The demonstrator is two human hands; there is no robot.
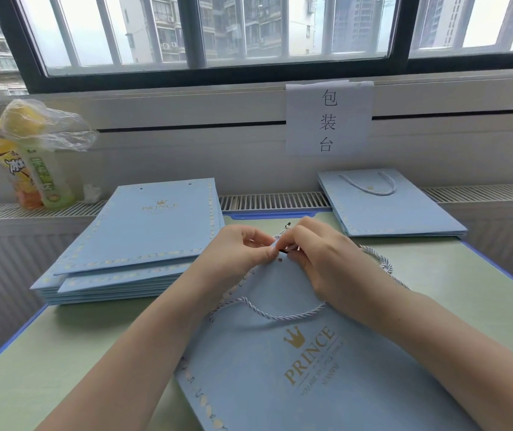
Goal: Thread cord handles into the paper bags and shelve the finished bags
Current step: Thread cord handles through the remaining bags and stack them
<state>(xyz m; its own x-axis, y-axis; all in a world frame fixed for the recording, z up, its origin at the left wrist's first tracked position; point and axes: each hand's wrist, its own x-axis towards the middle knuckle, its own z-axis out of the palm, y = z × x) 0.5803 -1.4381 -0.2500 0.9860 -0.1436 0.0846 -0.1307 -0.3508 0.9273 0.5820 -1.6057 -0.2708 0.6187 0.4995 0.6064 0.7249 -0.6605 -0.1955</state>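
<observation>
A light blue paper bag [305,362] with a gold PRINCE crown print lies tilted on the green table, its top edge raised toward the window. My left hand [236,253] pinches that top edge beside a punched hole. My right hand [317,256] pinches the black-tipped end of a white twisted cord [379,259] just above the hole. That cord trails off to the right behind my right wrist. Another cord handle [267,314] hangs in a loop across the bag's front.
A stack of blue bags without handles [137,241] lies at the left. A bag with a cord handle [386,203] tops a small pile at the right. Two drink bottles [34,175] under a plastic bag stand on the radiator ledge. A paper sign [328,119] hangs below the window.
</observation>
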